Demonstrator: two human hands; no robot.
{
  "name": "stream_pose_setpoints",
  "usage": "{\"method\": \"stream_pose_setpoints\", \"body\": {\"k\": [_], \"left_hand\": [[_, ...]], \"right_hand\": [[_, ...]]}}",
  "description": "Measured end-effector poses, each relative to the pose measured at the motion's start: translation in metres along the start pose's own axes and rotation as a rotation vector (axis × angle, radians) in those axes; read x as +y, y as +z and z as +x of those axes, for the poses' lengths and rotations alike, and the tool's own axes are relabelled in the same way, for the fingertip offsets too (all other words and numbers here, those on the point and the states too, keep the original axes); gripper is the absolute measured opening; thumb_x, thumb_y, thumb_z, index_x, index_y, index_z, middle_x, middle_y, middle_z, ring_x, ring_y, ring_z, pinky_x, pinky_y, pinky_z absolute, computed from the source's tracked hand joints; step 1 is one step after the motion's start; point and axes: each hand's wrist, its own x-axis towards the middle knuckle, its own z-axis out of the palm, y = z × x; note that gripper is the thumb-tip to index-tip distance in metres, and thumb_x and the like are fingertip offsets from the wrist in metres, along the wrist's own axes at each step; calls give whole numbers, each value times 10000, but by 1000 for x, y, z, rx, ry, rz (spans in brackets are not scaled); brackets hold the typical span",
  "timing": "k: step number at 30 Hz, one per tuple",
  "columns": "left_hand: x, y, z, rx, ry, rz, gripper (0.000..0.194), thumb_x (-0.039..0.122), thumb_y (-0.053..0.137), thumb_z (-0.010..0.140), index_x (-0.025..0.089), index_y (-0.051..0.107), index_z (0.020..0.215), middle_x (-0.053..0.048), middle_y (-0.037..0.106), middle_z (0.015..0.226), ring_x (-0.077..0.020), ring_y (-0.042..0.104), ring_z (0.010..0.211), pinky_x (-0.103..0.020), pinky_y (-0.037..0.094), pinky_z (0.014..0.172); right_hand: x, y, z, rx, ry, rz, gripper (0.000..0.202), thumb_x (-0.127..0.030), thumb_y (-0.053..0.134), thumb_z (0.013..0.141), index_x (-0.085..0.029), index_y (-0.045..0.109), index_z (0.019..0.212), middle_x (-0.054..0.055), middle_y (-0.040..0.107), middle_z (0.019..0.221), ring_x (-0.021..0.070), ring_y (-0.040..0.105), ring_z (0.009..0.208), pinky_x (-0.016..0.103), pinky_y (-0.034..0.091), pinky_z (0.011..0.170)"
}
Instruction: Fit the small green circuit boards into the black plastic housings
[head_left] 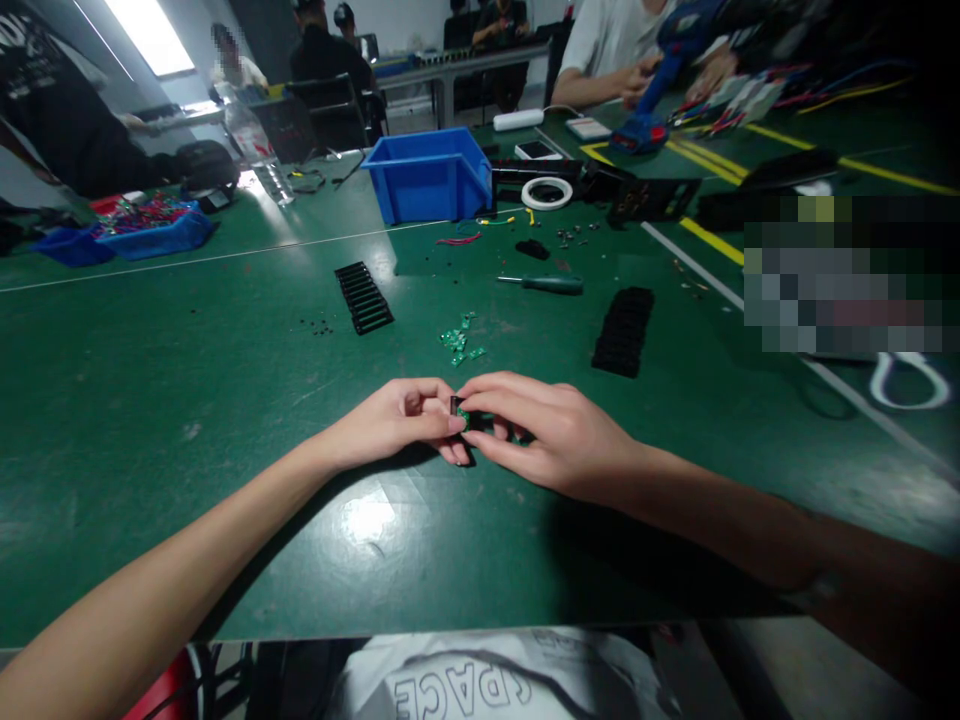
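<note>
My left hand (420, 415) pinches a small black piece (455, 404) just above the green tabletop. My right hand (544, 425) meets it from the right, its thumb and fingertips closed on a small green circuit board (464, 418) against the black piece. Fingers cover much of both parts, so I cannot tell whether they are joined. Just beyond my hands lies a loose pile of small green circuit boards (456, 340). A black slotted tray (364, 298) rests to the left, and a row of black parts (623, 332) to the right.
A screwdriver (541, 284) lies beyond the boards. Farther back stand a blue bin (427, 178), a roll of white tape (547, 193) and a plastic bottle (259, 150). Tiny black bits (319, 326) lie at left. Across the table, a person's hands are near a blue power drill (667, 75).
</note>
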Motion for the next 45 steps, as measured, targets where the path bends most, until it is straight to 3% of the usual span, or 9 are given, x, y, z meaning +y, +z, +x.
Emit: {"method": "stream_pose_setpoints", "body": {"k": [12, 45], "left_hand": [[1, 1, 0, 16, -6, 11, 241, 293, 726, 895, 105, 587, 955, -76, 748, 779, -169, 756, 770, -281, 610, 766], [1, 1, 0, 12, 1, 35, 243, 300, 724, 899, 110, 586, 959, -80, 756, 802, -162, 753, 766, -270, 605, 759]], "right_hand": [[1, -1, -1, -10, -20, -36, 192, -250, 587, 962, -175, 665, 1121, 104, 697, 1193, 182, 700, 934, 265, 557, 794], [-1, -1, 0, -22, -6, -59, 201, -245, 582, 958, -180, 660, 1131, 100, 700, 1197, 181, 702, 921, 266, 557, 789]]}}
